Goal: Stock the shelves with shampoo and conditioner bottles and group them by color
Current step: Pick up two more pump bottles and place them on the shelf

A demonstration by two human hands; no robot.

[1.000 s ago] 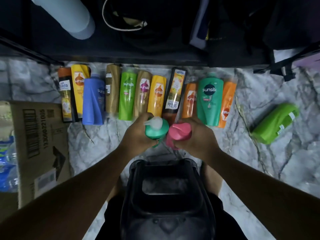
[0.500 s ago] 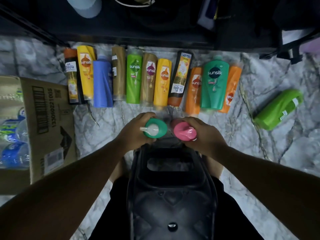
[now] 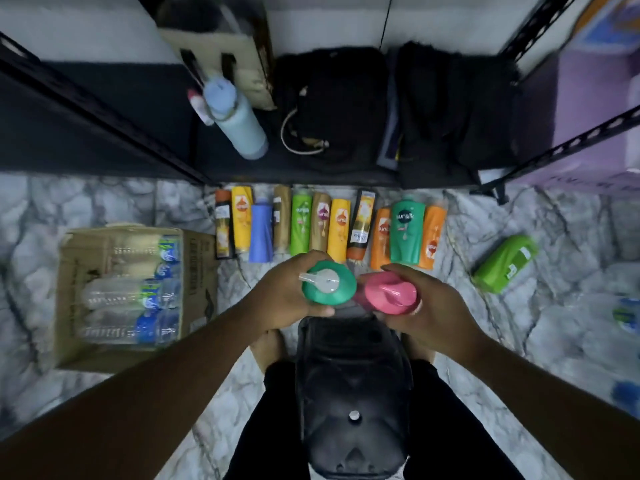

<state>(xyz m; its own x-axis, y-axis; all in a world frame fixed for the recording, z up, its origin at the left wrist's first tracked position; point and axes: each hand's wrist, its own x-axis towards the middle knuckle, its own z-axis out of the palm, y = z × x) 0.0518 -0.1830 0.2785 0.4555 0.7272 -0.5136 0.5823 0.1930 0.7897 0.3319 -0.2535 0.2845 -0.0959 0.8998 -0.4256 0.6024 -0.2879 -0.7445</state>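
Note:
My left hand grips a green pump bottle, seen from above with its white pump head. My right hand grips a pink bottle right beside it. Both bottles are held upright above a black basket at my knees. On the marble floor beyond, a row of several bottles lies side by side: orange, yellow, blue, gold, green and teal. A lone green bottle lies apart to the right. The dark metal shelf stands behind the row.
The low shelf level holds a pale blue flask, black bags and a cardboard piece. An open cardboard box of water bottles sits on the floor at left. A purple box stands at right.
Both hands have lifted the green and pink bottles up out of the basket. My view has risen and tilted up, so more of the shelf and the box's inside shows.

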